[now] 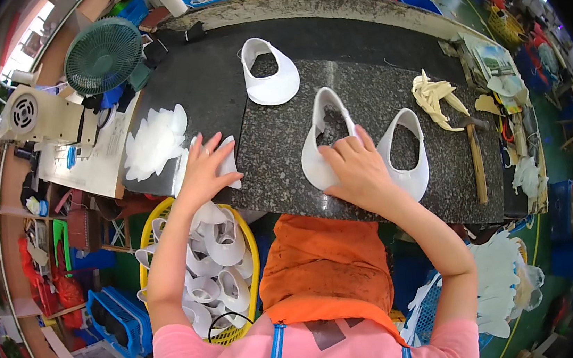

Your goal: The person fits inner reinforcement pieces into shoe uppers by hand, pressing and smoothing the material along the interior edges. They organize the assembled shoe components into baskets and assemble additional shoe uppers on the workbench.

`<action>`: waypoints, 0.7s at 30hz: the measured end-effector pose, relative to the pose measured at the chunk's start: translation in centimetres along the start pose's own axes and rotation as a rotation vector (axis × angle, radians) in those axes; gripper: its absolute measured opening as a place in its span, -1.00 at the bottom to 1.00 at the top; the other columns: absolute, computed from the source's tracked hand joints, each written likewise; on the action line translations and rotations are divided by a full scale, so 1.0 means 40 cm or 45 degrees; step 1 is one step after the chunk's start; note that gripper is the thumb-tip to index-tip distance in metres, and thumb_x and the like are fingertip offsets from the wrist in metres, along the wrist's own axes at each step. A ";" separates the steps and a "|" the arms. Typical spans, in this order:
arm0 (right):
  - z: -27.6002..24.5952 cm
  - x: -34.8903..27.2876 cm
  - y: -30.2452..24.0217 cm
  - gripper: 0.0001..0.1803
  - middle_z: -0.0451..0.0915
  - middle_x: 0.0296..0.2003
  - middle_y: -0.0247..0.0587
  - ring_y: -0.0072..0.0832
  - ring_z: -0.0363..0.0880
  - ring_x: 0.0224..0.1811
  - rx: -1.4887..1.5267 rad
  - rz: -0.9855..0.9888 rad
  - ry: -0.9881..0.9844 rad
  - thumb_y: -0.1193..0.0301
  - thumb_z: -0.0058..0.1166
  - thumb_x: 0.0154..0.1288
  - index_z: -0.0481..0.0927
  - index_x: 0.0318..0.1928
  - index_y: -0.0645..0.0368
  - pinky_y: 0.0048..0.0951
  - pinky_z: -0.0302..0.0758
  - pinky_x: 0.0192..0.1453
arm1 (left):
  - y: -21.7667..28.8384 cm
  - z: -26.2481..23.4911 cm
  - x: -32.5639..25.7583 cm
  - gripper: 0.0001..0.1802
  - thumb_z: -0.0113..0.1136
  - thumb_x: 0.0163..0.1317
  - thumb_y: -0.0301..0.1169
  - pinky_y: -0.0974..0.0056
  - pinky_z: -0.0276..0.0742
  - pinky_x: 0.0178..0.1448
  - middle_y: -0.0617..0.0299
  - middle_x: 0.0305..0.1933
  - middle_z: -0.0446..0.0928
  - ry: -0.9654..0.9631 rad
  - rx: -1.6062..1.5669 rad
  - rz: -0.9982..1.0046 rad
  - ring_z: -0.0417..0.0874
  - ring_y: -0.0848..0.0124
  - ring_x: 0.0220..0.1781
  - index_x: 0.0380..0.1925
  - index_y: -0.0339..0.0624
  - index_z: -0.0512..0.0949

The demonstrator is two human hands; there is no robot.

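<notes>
At the centre of the bench (270,156), the upper (314,167) is clamped by the right hand (358,170) at its 5 o'clock side. At 9 o'clock, the left hand (202,170) lies with fingers spread over a flat piece (227,161), near the white pile (157,142). Steady the upper without creasing its rim. Handle each piece by its edge. Keep the second upper (413,176), at 4 o'clock, clear.

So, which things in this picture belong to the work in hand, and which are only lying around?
Seem part of the job:
white hollow piece at the right hand
white flat piece at the left hand
two other hollow pieces
pile of flat pieces

Probably just lying around:
hammer
cream bundle
green fan
</notes>
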State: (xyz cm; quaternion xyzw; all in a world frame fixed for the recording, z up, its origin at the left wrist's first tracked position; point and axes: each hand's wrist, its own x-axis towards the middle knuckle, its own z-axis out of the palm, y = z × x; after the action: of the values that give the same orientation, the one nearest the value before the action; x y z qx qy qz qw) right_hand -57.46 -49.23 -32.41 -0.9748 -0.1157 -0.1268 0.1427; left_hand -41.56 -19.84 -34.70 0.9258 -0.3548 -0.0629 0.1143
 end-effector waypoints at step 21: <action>0.063 -0.230 -0.149 -0.75 0.48 -0.33 -0.40 -0.41 0.51 -0.11 0.256 0.133 1.036 0.33 0.25 -0.07 0.57 -0.30 0.01 -0.07 0.29 0.29 | 0.253 -0.035 0.340 -0.42 0.21 0.18 -0.41 0.18 0.24 0.32 0.03 0.25 0.37 0.406 -0.091 0.710 0.40 0.15 0.25 0.22 -0.27 0.34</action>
State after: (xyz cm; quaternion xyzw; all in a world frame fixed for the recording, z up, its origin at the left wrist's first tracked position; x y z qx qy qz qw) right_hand -67.15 -44.63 -35.83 -0.8310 -0.0123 -0.4821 0.2773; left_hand -37.70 -36.05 -31.23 0.7866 -0.5699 0.1040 0.2136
